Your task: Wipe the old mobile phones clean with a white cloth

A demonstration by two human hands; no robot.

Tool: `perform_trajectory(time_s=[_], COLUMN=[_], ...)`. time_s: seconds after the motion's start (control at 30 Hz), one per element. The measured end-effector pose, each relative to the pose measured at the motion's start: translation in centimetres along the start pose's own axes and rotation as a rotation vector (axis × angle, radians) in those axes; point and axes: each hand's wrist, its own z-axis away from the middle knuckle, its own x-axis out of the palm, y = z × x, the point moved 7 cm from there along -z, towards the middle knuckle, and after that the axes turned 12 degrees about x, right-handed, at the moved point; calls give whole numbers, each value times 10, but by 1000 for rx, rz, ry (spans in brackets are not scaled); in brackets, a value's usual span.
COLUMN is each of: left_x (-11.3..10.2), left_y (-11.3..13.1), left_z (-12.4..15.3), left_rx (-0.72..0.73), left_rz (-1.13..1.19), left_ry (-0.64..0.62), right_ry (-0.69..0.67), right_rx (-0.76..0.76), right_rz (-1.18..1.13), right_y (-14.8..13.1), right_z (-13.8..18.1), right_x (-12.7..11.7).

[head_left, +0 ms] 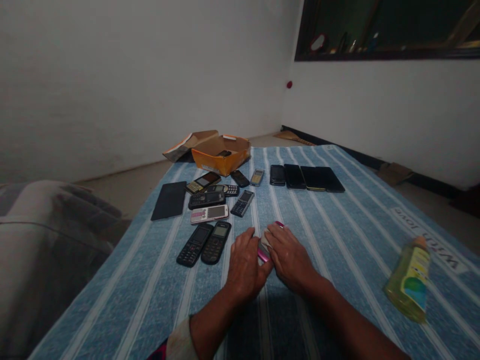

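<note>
My left hand [243,262] is closed around the near side of a pink-edged mobile phone [263,255], low over the striped cloth. From the other side, my right hand [290,257] presses a small pale wad [265,241], like cloth or tissue, against this phone. Fingers cover most of the phone, so its face is hidden. Just left of my hands, two black keypad phones [216,243] lie side by side. A white-and-pink phone [209,213] and a slim dark keypad phone [243,203] rest a little farther off.
A blue striped cloth [123,295] covers the surface. Farther back are an open orange box [215,162] with a phone inside, several keypad phones and a dark tablet [169,200]. Several black smartphones [295,176] lie in a row. A yellow-green bottle [408,280] is at right.
</note>
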Motion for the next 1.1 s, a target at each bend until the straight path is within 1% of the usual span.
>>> perform_trajectory(time_s=[0.17, 0.3, 0.43, 0.5, 0.67, 0.8, 0.9, 1.0, 1.1], left_x=[-2, -3, -2, -2, 0, -1, -2, -1, -2], left_y=[0, 2, 1, 1, 0, 1, 1, 2, 2], left_z=[-3, -4, -4, -4, -6, -6, -5, -5, -6], left_rx=[-5, -16, -27, -21, -12, -19, -23, -24, -34], left_rz=[29, 40, 60, 76, 103, 105, 102, 109, 120], left_ry=[-17, -47, -78, -78, -101, -89, -87, -118, -139], right_ry=[50, 94, 118, 111, 77, 77, 86, 87, 87], right_rx=[112, 161, 127, 113, 167, 160, 140, 126, 130], right_rz=[20, 42, 97, 107, 74, 75, 102, 128, 133], right_y=[13, 20, 19, 19, 23, 24, 23, 22, 23], right_z=[-12, -3, 15, 18, 2, -4, 5, 16, 20], right_x=[-2, -4, -1, 1, -2, -6, -6, -5, -4])
